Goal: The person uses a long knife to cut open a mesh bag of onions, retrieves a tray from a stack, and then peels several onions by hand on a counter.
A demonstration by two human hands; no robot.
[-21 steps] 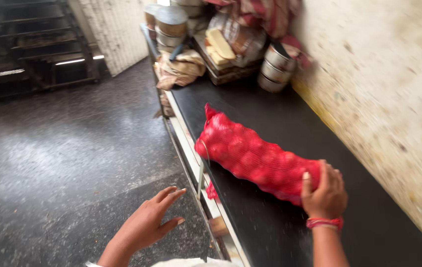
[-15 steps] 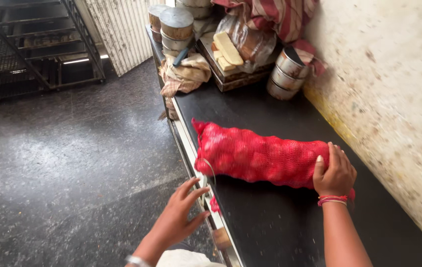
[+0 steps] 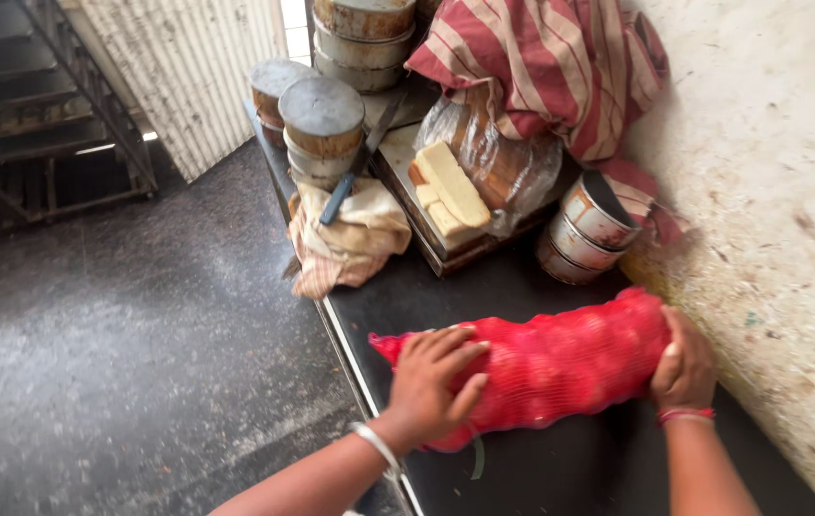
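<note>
Striped cloth point(image 3: 551, 67) hides the stack beneath; top edge crops it.
</note>
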